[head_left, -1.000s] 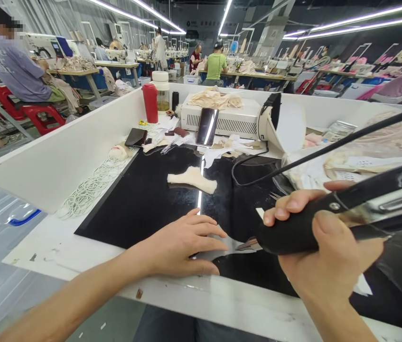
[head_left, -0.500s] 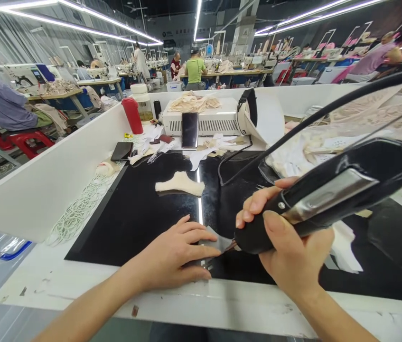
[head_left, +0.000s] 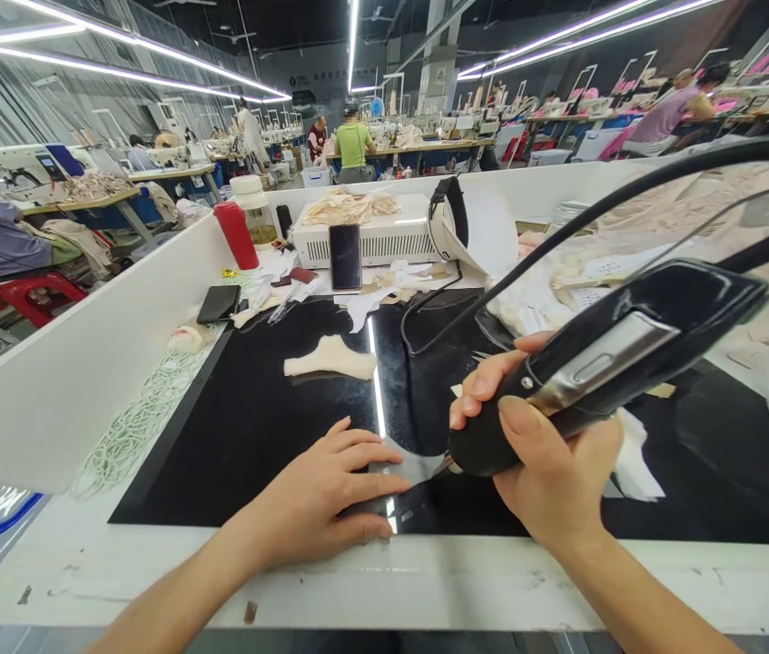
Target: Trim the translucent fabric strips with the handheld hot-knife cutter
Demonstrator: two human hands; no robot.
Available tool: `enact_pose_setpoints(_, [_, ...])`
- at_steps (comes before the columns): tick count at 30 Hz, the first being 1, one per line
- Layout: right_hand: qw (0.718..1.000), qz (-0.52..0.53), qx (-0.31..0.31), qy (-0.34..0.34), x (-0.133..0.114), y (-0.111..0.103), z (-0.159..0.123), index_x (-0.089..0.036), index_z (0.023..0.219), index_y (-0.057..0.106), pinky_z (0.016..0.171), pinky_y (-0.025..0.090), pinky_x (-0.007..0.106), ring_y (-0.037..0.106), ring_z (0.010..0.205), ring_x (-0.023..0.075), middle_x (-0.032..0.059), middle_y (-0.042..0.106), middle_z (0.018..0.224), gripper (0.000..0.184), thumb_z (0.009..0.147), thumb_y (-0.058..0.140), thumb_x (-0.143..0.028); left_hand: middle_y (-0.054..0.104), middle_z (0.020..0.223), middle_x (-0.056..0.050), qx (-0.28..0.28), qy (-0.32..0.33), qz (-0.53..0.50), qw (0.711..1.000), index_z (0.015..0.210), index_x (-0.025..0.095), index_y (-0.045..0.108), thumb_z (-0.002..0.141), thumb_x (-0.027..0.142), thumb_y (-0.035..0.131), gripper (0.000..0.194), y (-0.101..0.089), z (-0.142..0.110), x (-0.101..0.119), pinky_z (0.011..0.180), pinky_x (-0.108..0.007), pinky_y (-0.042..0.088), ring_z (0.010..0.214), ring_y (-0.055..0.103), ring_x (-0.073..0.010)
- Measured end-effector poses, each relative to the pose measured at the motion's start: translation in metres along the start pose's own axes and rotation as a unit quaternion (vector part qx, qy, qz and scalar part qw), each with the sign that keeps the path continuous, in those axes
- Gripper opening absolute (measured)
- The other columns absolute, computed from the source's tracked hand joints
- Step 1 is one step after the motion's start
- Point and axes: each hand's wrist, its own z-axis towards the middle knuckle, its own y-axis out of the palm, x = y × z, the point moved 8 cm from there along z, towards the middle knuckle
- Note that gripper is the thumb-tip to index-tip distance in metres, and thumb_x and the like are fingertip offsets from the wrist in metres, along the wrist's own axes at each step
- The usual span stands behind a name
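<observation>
My left hand (head_left: 320, 495) lies flat with fingers spread, pressing on a grey translucent piece (head_left: 415, 468) on the black mat (head_left: 221, 454). My right hand (head_left: 547, 454) is wrapped round a black corded hand cutter (head_left: 602, 354) with a silver panel on its side. Its pointed metal tip is at the right edge of the grey piece, just beyond my left fingertips. Beyond my left hand rests a cream, curved fabric piece (head_left: 330, 358). White scraps (head_left: 637, 459) lie to the right of my right hand, partly behind it.
A phone (head_left: 345, 257) leans against a white vented box (head_left: 398, 241). Pale green cord (head_left: 135, 413) lies heaped along the left wall. The cutter's black cable (head_left: 561, 227) arches over the right side. Fabric and paper pile up at the back right. Co-workers sit beyond the table's walls.
The camera view has shifted slightly. The cutter's tip has moved a little away from my left fingertips, and more of the grey piece shows between them. My left hand stays flat.
</observation>
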Motion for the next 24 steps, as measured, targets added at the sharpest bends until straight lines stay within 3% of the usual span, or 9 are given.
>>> enact_pose_setpoints(17, [1.000, -0.009, 0.003, -0.006, 0.000, 0.000, 0.001, -0.028, 0.114, 0.058, 0.055, 0.055, 0.031, 0.062, 0.061, 0.0140, -0.0048, 0.066, 0.081, 0.037, 0.086, 0.082, -0.031, 0.059, 0.151, -0.005, -0.014, -0.001, 0.005, 1.000, 0.139, 0.033, 0.064, 0.100, 0.045, 0.065, 0.041, 0.003, 0.000, -0.001, 0.127, -0.061, 0.019, 0.142, 0.049, -0.0284])
enact_pose_setpoints(24, [0.999, -0.003, 0.038, -0.036, -0.011, -0.013, 0.009, -0.026, 0.110, 0.062, 0.053, 0.057, 0.029, 0.060, 0.064, 0.0148, -0.0040, 0.066, 0.078, 0.037, 0.081, 0.084, -0.026, 0.060, 0.149, -0.005, -0.008, 0.006, 0.014, 1.000, 0.138, 0.033, 0.064, 0.100, 0.042, 0.066, 0.040, 0.002, 0.000, 0.000, 0.128, -0.059, 0.021, 0.141, 0.050, -0.0279])
